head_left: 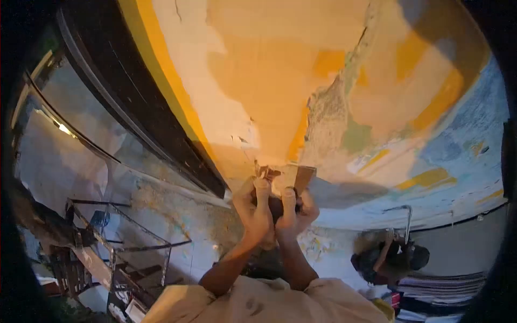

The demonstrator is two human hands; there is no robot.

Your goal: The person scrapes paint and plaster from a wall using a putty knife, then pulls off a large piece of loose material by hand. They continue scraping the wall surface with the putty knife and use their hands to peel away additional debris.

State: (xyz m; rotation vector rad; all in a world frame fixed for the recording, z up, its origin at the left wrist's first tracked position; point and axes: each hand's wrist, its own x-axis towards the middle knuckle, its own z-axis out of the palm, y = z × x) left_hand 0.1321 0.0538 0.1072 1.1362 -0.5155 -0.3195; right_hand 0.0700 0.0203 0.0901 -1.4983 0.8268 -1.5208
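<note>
Both my hands are raised close together in front of the patchy wall (253,81), thumbs up and fingers curled. My left hand (252,207) is closed at a small reddish-brown piece (271,173) near the wall; I cannot tell what it is. My right hand (295,209) is closed on a flat, scraper-like tool (305,176), whose brown squarish end sticks up past the fingers. Dark material shows between the two hands, partly hidden by them. Above them, the wall has cream, orange and yellow patches and a rough strip of bare plaster (326,110).
A dark beam-like frame (145,102) slants down on the left. Below it stands a paint-spattered metal frame (141,248). At lower right a person (385,258) is down near the floor, beside a stack of striped, layered material (444,288). A lit lamp (64,129) glows at far left.
</note>
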